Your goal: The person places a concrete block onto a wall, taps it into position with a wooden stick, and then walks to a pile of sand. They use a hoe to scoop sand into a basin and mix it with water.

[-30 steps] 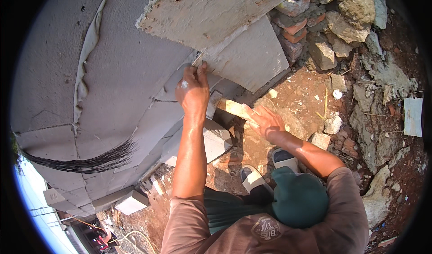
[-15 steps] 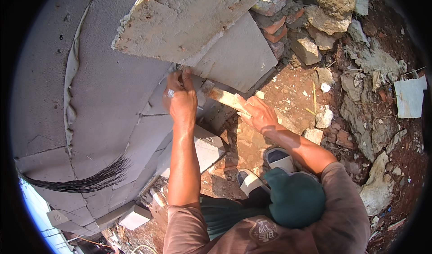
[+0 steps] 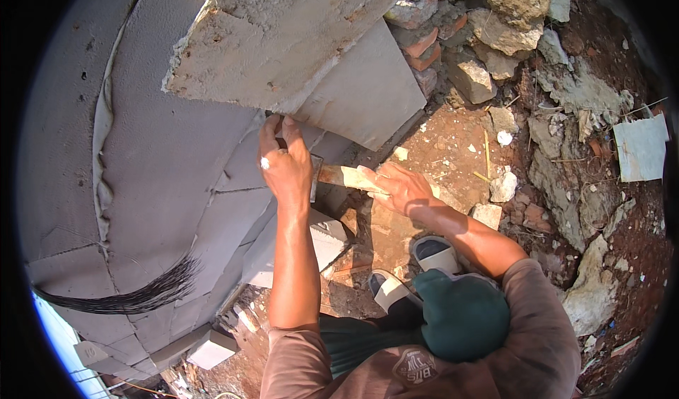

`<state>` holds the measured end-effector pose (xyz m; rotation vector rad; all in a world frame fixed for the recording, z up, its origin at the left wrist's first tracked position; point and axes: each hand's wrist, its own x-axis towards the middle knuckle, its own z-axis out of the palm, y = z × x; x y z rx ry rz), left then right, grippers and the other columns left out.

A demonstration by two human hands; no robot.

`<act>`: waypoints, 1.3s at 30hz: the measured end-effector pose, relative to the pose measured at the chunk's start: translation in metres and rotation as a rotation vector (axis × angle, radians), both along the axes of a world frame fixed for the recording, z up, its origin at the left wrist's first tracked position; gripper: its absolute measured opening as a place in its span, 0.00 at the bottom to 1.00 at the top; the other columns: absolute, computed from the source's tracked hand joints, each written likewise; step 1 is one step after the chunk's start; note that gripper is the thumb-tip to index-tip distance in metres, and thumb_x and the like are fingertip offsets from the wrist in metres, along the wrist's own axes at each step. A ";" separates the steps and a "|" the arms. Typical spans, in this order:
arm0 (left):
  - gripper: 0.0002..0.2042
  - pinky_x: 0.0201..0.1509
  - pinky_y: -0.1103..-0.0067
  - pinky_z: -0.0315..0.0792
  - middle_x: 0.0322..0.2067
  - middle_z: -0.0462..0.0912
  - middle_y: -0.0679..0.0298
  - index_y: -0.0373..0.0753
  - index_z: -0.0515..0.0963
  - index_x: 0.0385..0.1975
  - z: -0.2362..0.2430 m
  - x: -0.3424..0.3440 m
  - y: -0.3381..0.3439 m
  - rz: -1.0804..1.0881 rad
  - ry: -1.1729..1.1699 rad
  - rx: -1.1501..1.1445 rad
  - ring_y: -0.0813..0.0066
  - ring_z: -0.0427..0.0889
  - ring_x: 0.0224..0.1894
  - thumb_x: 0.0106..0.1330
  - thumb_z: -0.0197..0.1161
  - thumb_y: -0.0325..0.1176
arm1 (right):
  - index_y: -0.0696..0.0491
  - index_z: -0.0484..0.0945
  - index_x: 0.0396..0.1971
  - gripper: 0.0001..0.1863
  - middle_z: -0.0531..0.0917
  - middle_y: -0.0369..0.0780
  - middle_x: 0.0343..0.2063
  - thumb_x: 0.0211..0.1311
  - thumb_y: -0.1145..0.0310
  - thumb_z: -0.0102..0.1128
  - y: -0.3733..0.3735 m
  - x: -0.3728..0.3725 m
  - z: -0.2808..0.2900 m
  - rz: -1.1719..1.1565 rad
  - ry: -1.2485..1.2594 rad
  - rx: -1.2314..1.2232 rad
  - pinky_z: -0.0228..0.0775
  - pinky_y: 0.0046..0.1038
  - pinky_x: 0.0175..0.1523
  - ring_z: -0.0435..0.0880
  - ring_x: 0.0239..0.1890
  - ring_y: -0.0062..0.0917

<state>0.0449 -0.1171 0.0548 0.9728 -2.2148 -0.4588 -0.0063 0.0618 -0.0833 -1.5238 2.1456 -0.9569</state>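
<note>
My right hand [image 3: 403,188] is closed round the pale wooden handle of a hammer [image 3: 346,177]. The hammer's metal head is partly hidden behind my left wrist, close to the grey block wall [image 3: 177,137]. Raised against the wall, my left hand [image 3: 285,160] has its thumb and fingers bent together at the lower edge of a rough grey concrete slab [image 3: 283,45]. Whatever lies between those fingertips is too small to make out. A white patch marks the back of this hand. Just right of the fingertips, a smooth grey panel [image 3: 371,88] shows below the slab.
Broken stones [image 3: 506,28] and bricks [image 3: 424,49] are piled at the upper right. Rubble and a pale sheet scrap [image 3: 640,148] lie on red soil at right. White blocks [image 3: 212,349] stand along the wall's foot. Black bristles [image 3: 134,300] hang at left.
The hammer head has swung down and left, from beside my left fingers to behind my left wrist. My left fingertips remain at the slab's edge. The whole view has shifted slightly.
</note>
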 end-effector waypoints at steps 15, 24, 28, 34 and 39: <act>0.22 0.36 0.79 0.75 0.46 0.75 0.52 0.26 0.66 0.54 -0.026 0.004 -0.002 -0.143 0.114 -0.001 0.73 0.78 0.35 0.68 0.54 0.36 | 0.61 0.65 0.56 0.26 0.76 0.38 0.26 0.62 0.61 0.50 0.066 0.013 -0.084 -0.733 -1.138 -0.128 0.72 0.28 0.38 0.78 0.27 0.28; 0.20 0.35 0.80 0.69 0.33 0.77 0.59 0.29 0.69 0.45 -0.083 0.017 0.019 -0.017 0.002 0.369 0.75 0.73 0.30 0.63 0.61 0.40 | 0.61 0.68 0.52 0.25 0.80 0.44 0.31 0.63 0.57 0.48 0.026 -0.028 -0.108 -0.653 -0.892 0.034 0.70 0.31 0.38 0.77 0.31 0.29; 0.35 0.51 0.68 0.68 0.49 0.74 0.49 0.31 0.65 0.53 -0.154 -0.012 0.028 0.157 -0.257 0.697 0.53 0.76 0.48 0.53 0.67 0.50 | 0.61 0.68 0.51 0.25 0.78 0.42 0.28 0.63 0.57 0.49 0.034 -0.030 -0.134 -0.627 -1.018 -0.084 0.69 0.28 0.34 0.76 0.28 0.25; 0.35 0.54 0.68 0.68 0.47 0.78 0.49 0.31 0.72 0.49 -0.241 -0.021 -0.002 0.028 -0.296 0.684 0.54 0.76 0.50 0.50 0.68 0.54 | 0.61 0.70 0.47 0.20 0.74 0.36 0.21 0.64 0.60 0.49 0.032 -0.030 -0.115 -0.870 -1.094 -0.228 0.68 0.25 0.24 0.72 0.21 0.19; 0.37 0.51 0.67 0.70 0.41 0.81 0.48 0.32 0.75 0.46 -0.241 -0.014 -0.014 0.155 -0.365 0.644 0.53 0.80 0.45 0.47 0.66 0.63 | 0.60 0.70 0.45 0.18 0.72 0.34 0.19 0.64 0.62 0.51 0.047 -0.041 -0.115 -1.018 -1.213 -0.288 0.68 0.23 0.20 0.73 0.17 0.18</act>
